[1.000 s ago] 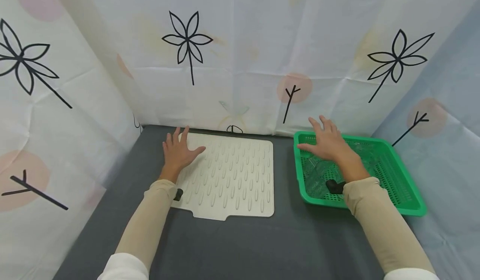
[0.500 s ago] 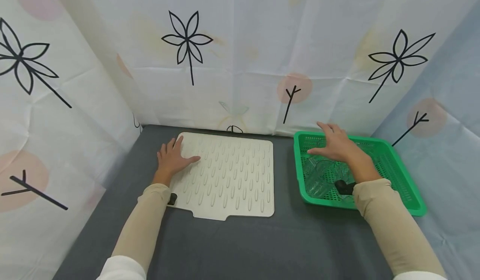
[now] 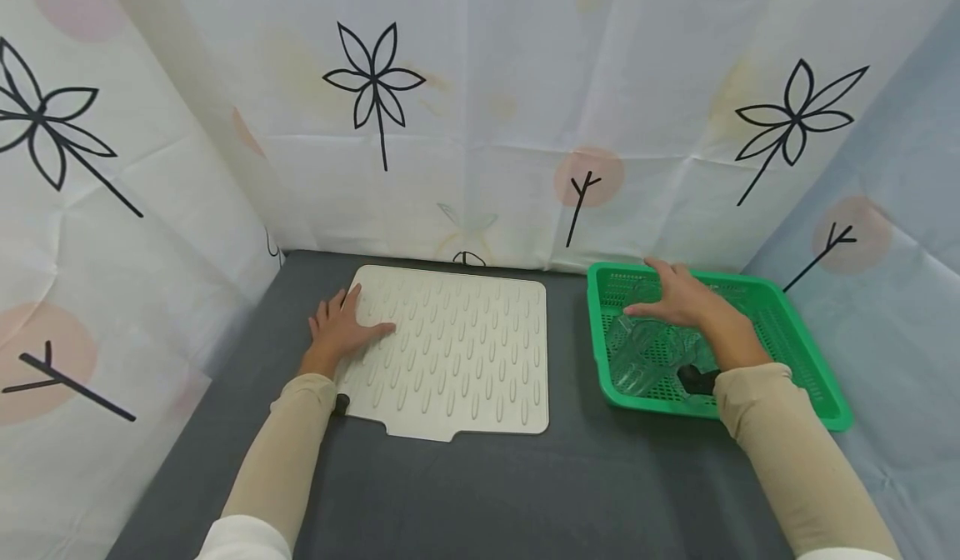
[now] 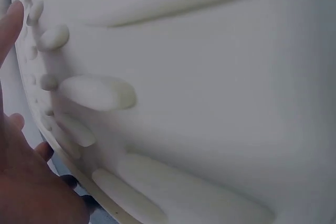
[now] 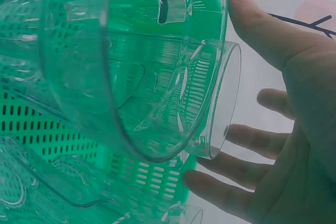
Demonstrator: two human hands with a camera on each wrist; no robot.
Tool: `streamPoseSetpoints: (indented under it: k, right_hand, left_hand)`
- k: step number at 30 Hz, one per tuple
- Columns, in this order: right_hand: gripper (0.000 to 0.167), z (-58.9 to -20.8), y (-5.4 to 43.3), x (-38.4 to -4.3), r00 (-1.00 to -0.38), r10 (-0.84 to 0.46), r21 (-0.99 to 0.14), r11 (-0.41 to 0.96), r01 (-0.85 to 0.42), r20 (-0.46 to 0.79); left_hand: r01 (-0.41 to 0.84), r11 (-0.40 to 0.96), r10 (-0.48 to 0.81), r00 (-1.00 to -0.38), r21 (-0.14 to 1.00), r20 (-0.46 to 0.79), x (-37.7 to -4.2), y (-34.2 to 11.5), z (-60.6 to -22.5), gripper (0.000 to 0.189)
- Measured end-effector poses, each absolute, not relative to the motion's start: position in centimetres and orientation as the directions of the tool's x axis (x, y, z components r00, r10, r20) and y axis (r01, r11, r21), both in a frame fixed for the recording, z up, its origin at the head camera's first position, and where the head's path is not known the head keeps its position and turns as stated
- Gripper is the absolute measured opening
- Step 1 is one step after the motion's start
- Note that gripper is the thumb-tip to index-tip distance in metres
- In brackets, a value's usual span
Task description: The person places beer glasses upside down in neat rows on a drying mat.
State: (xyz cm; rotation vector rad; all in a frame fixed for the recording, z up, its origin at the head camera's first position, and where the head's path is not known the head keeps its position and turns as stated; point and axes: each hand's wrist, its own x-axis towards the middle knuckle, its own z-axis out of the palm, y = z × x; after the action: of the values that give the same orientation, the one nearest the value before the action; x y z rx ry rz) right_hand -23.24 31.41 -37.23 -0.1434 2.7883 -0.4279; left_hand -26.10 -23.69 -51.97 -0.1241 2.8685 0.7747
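A cream-white flat board [image 3: 450, 352] with rows of raised oval ribs lies on the table. My left hand [image 3: 337, 335], fingers spread, is at the board's left edge, its thumb over the ribs. Whether it touches the board I cannot tell. To the right stands a green perforated basket [image 3: 597, 352] with several clear cups [image 3: 636, 358] lying inside. My right hand [image 3: 686, 300] hovers over the basket with thumb and fingers apart. In the right wrist view, a large clear cup [image 5: 152, 93] lies in front of the spread fingers; the thumb is near its rim.
A dark grey cloth [image 3: 480, 502] covers the table. White printed curtains [image 3: 480, 110] enclose its back and sides. A strip of table separates the board from the basket. Black wrist cameras [image 3: 697, 379] are fixed below the hands.
My left hand has drawn back and slightly left along the board's edge. The right hand has moved rightward and nearer over the basket. Board and basket have not moved.
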Motion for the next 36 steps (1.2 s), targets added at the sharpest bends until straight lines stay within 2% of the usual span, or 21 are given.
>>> streamPoseSetpoints:
  k: [24,32,36]
  right_hand:
    - [0.095,-37.83,31.35,-23.21,-0.918,-0.171,-0.324,0.945,-0.049,-0.358]
    - [0.088,-37.70,31.78,-23.38,-0.933,-0.198,-0.304,0.947,-0.103,-0.301]
    - [0.089,-37.35,31.81,-23.28,-0.937,-0.205,-0.331,0.938,-0.105,-0.282]
  left_hand:
    - [-0.137,0.871,-0.018,-0.968,0.471,-0.249,-25.83,-23.97,-52.11,0.112]
    - [-0.140,0.867,-0.013,-0.965,0.478,-0.260,-26.09,-23.89,-52.26,0.115]
    - [-0.156,0.866,-0.025,-0.962,0.474,-0.270,-26.06,-24.16,-52.40,0.115]
